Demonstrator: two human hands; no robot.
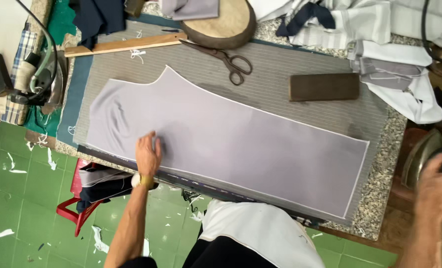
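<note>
A grey cut piece of cloth (240, 139) with a white edge lies flat on the striped table cover (290, 64). My left hand (148, 151) presses flat on the cloth near its front left edge, fingers spread. My right hand (441, 186) is off the table's right end, closed around the dark handle of a metal iron (422, 154), which is blurred.
Scissors (226, 59), a dark wooden block (324, 87), a wooden ruler (126, 45) and a round wooden board (221, 22) lie along the far side. Another iron (44, 79) rests at the left end. Folded fabrics (394, 44) pile at back right. A red stool (79, 198) stands below.
</note>
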